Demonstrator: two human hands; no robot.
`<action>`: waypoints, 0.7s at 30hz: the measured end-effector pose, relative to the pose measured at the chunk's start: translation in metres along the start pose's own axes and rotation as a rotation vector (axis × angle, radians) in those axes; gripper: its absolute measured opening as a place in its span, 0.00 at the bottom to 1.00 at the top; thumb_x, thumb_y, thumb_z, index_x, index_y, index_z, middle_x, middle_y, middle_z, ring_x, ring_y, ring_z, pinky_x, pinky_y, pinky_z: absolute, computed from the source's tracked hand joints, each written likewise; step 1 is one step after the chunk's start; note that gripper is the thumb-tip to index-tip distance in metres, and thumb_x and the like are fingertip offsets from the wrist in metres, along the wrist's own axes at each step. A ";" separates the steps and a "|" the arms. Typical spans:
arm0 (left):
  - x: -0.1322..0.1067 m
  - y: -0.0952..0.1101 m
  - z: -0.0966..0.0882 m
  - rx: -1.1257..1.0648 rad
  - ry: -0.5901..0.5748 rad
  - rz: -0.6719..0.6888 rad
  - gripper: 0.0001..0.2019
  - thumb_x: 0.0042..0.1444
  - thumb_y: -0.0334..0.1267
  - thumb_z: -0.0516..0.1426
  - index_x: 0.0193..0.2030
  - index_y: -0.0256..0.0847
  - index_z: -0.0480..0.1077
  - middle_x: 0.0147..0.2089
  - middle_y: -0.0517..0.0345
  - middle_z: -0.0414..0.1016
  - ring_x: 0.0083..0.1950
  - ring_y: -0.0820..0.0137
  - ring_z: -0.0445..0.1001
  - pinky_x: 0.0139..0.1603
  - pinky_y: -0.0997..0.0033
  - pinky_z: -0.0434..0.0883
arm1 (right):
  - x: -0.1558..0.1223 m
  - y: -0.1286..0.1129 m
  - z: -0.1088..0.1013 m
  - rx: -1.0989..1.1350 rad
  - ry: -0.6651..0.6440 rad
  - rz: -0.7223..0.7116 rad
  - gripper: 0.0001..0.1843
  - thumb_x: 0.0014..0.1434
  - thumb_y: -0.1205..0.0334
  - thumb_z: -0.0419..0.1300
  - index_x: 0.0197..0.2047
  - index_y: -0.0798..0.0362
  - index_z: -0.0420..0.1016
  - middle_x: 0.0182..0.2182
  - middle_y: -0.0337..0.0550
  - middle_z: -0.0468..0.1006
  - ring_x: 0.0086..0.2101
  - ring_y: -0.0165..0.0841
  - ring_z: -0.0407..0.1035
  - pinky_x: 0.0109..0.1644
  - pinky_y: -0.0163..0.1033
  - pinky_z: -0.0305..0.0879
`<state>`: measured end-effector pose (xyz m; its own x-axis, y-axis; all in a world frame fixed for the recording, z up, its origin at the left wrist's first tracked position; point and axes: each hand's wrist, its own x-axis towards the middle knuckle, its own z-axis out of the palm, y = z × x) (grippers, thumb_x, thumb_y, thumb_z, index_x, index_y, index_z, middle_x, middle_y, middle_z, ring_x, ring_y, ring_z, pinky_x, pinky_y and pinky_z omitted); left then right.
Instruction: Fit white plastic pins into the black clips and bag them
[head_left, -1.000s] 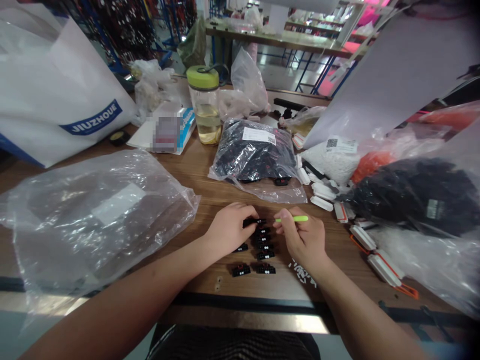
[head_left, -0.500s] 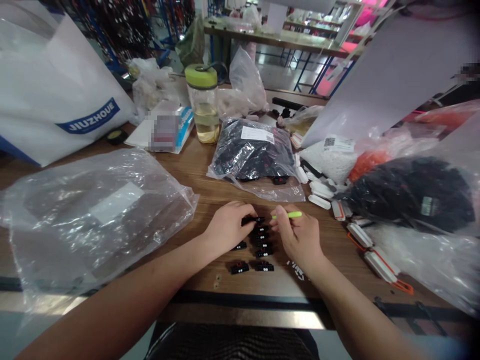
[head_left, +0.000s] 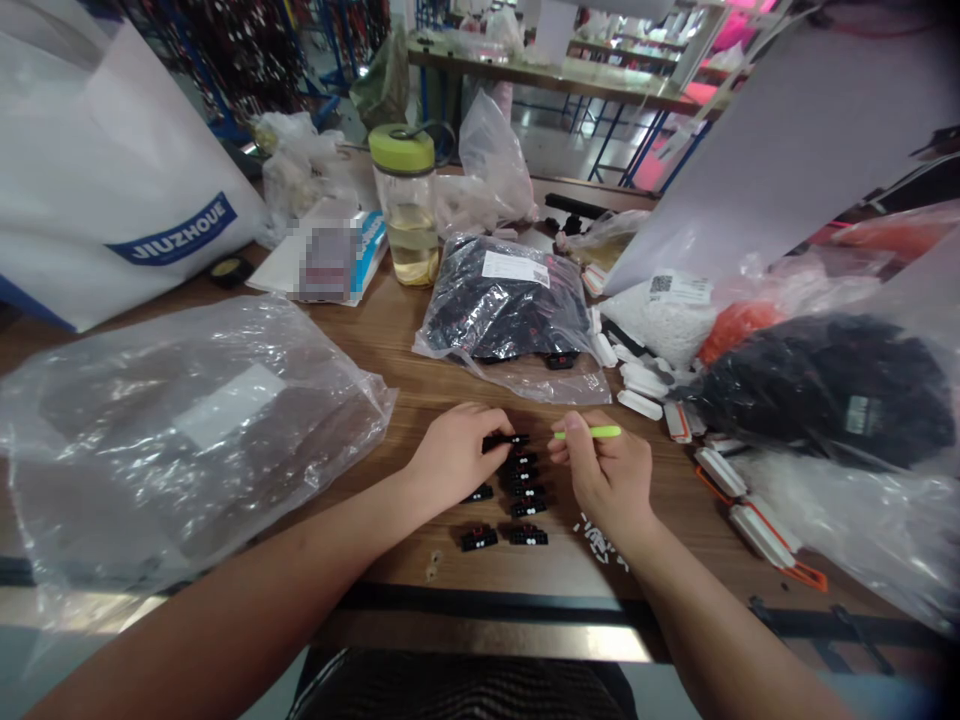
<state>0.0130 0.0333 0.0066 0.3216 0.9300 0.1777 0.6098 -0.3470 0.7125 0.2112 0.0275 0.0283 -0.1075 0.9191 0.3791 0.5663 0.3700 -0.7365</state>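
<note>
Between thumb and fingers, my left hand (head_left: 459,452) grips a small black connector housing (head_left: 517,439) at the top of a column of like parts. My right hand (head_left: 606,465) is closed around a thin yellow-green stick-shaped tool (head_left: 596,432); its left tip points at the held connector, a short gap away. Several black connectors with white dots and red bits, such as the lower one (head_left: 529,535), lie below. Another black connector (head_left: 478,539) sits to their left. Small white pieces (head_left: 598,540) are scattered under my right wrist.
A clear bag of black parts (head_left: 510,290) lies ahead, with a bottle (head_left: 406,215) behind it. An empty-looking plastic bag (head_left: 225,440) spreads at left. White cases (head_left: 761,530) and a bag of dark parts (head_left: 825,390) crowd the right. The table edge (head_left: 480,600) is near me.
My right hand has drawn back to the right with the yellow-green tool, its tip now farther from the connector. More of the white pieces show. My left hand stays in place.
</note>
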 end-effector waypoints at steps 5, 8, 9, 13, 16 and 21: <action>0.001 0.001 -0.001 0.010 -0.003 -0.009 0.05 0.55 0.29 0.62 0.36 0.41 0.73 0.36 0.59 0.77 0.41 0.64 0.74 0.44 0.62 0.69 | 0.000 0.000 0.001 0.003 -0.012 -0.003 0.15 0.69 0.59 0.54 0.33 0.53 0.76 0.24 0.37 0.79 0.22 0.27 0.75 0.30 0.33 0.69; 0.001 0.001 -0.001 0.016 -0.003 -0.005 0.05 0.55 0.29 0.63 0.36 0.42 0.73 0.36 0.59 0.76 0.41 0.64 0.74 0.44 0.62 0.69 | -0.001 0.000 0.001 -0.017 -0.027 -0.019 0.14 0.69 0.59 0.54 0.33 0.53 0.76 0.24 0.37 0.79 0.23 0.27 0.75 0.31 0.33 0.69; 0.001 0.001 -0.001 0.019 -0.004 -0.005 0.05 0.55 0.29 0.63 0.36 0.42 0.73 0.36 0.59 0.76 0.41 0.64 0.74 0.44 0.63 0.69 | -0.001 0.000 0.001 -0.030 -0.035 -0.030 0.14 0.69 0.60 0.54 0.33 0.53 0.75 0.24 0.37 0.79 0.23 0.28 0.75 0.32 0.33 0.69; 0.000 0.002 -0.001 0.036 -0.011 -0.008 0.05 0.55 0.30 0.63 0.37 0.43 0.73 0.37 0.59 0.77 0.42 0.64 0.74 0.44 0.63 0.69 | -0.002 -0.001 0.001 -0.094 -0.085 -0.085 0.14 0.69 0.60 0.53 0.34 0.53 0.75 0.24 0.38 0.79 0.25 0.30 0.76 0.32 0.34 0.68; 0.000 0.003 -0.002 0.053 -0.016 -0.006 0.05 0.56 0.30 0.63 0.37 0.43 0.74 0.37 0.59 0.77 0.42 0.64 0.74 0.44 0.63 0.70 | -0.002 -0.002 0.001 -0.127 -0.115 -0.108 0.14 0.69 0.60 0.53 0.34 0.53 0.75 0.24 0.38 0.79 0.24 0.30 0.75 0.31 0.34 0.67; 0.003 0.000 -0.004 0.120 0.010 -0.008 0.04 0.57 0.31 0.63 0.38 0.43 0.74 0.37 0.58 0.77 0.41 0.63 0.74 0.44 0.62 0.70 | -0.003 -0.003 -0.003 -0.034 -0.010 -0.043 0.14 0.68 0.59 0.54 0.34 0.53 0.77 0.24 0.37 0.79 0.24 0.29 0.75 0.31 0.33 0.69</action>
<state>0.0111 0.0368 0.0102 0.3095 0.9337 0.1800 0.6950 -0.3513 0.6274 0.2122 0.0234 0.0307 -0.1401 0.9040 0.4040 0.5886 0.4041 -0.7001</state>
